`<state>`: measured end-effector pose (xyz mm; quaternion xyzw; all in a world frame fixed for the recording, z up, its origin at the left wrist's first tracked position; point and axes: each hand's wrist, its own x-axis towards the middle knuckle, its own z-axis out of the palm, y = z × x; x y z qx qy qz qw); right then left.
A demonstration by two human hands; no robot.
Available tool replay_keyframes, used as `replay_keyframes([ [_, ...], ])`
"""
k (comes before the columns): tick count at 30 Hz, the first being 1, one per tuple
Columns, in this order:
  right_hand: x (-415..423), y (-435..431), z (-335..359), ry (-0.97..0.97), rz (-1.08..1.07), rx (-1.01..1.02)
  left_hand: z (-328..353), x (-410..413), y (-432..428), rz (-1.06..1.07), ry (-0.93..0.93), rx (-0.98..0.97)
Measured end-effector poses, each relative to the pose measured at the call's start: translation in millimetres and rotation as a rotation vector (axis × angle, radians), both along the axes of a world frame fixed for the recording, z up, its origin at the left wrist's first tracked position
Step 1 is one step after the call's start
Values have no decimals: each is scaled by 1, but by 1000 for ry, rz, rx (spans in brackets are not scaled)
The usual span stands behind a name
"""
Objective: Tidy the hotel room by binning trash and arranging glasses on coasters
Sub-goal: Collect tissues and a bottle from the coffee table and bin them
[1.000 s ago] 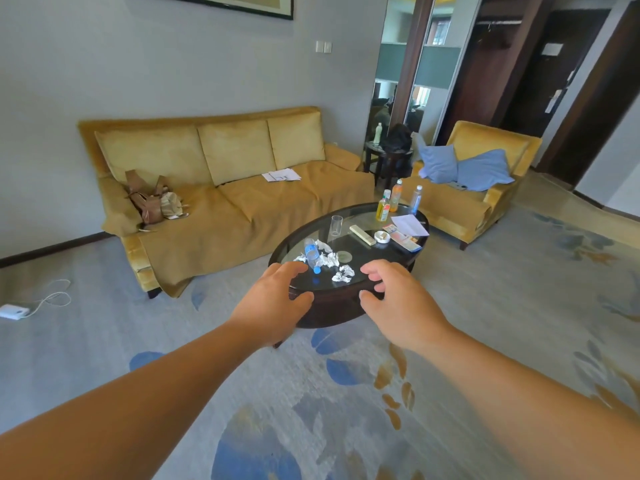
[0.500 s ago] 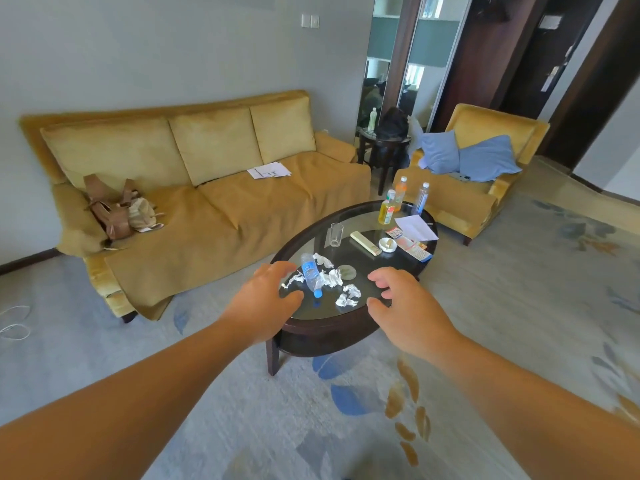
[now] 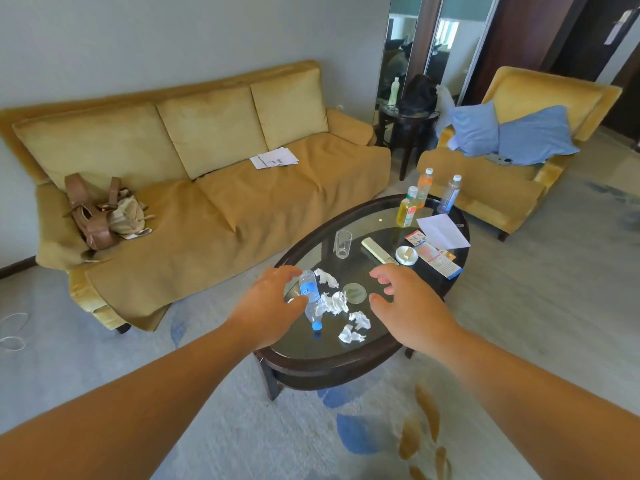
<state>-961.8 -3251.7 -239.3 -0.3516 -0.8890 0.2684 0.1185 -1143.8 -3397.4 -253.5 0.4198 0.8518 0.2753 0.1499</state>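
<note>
An oval glass-topped coffee table (image 3: 311, 360) holds the task's items. An empty plastic water bottle (image 3: 310, 297) lies on its side beside several crumpled white tissues (image 3: 334, 303). A round coaster (image 3: 354, 293) lies just right of them, and a clear drinking glass (image 3: 343, 244) stands upright farther back. My left hand (image 3: 270, 306) hovers with fingers spread right beside the bottle, holding nothing. My right hand (image 3: 410, 304) hangs relaxed above the table's right side, close to the coaster, and is empty too.
Three upright drink bottles (image 3: 420, 194), a remote (image 3: 377, 250), a white ashtray (image 3: 406, 254), leaflets (image 3: 437, 258) and paper (image 3: 442, 231) crowd the table's far end. A yellow sofa (image 3: 214, 188) with a brown bag (image 3: 100, 209) stands left, an armchair (image 3: 512, 181) right.
I have come closer to the table and look down on it more steeply. Both hands have reached forward over its top, the left one arriving next to the lying bottle.
</note>
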Motion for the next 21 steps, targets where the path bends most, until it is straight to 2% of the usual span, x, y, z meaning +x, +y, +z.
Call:
replay_keyframes([
  [14,-99,121,-47,-88,-57,-71,-78,-121,134,-57,-94,-36],
  [21,-157,166,-80,-145,-95,-130,-125,-182,183,-116,-181,-145],
])
